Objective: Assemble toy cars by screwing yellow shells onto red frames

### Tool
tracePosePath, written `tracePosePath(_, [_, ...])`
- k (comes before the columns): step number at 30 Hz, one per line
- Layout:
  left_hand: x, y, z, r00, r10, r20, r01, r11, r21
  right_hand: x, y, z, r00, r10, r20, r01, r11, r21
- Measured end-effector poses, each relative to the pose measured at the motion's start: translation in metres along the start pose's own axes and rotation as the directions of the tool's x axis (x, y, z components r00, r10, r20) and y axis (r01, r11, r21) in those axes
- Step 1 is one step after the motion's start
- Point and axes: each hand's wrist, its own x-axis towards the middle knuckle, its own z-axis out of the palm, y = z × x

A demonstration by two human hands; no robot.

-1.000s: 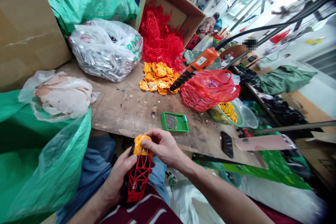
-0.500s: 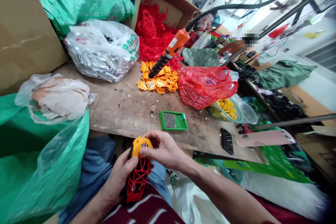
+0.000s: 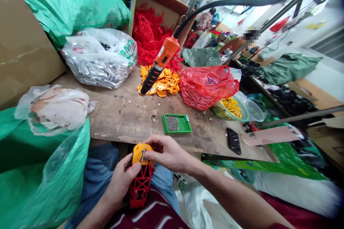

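A toy body with a red lattice frame [image 3: 141,182] and a yellow-orange cover [image 3: 140,152] at its upper end is held low in the view, above my lap. My left hand [image 3: 122,177] grips its left side, thumb near the seam between cover and frame. My right hand [image 3: 163,152] pinches the cover's right side with thumb and fingers. Beyond them on the table lies a green tray [image 3: 185,127] of small screws. An orange and black electric screwdriver [image 3: 161,59] hangs over a pile of orange covers [image 3: 166,86].
Behind are a bag of silvery parts [image 3: 102,68], a wooden box with red frames [image 3: 147,35] and a red bag [image 3: 206,89]. A basket of yellow parts [image 3: 231,109] and a phone [image 3: 233,141] are at the right. A distant person [image 3: 205,19] shows at the back.
The hanging screwdriver has swung left and closer. The view has shifted slightly. Both hands keep their hold, and the toy has turned a little, its cover now further left.
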Motion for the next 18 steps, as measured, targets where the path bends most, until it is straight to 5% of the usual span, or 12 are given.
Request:
tracePosePath(9, [0.003, 0.007, 0.002, 0.992, -0.060, -0.109, 0.080, 0.980, 0.184, 0.001, 0.011, 0.010, 0.988, -0.030, -0.154, 0.011, 0.993, -0.121])
tracePosePath(18, [0.009, 0.001, 0.011, 0.976, -0.093, -0.196, 0.121, 0.984, 0.135, -0.004, -0.004, -0.012, 0.996, -0.053, -0.077, 0.037, 0.980, -0.196])
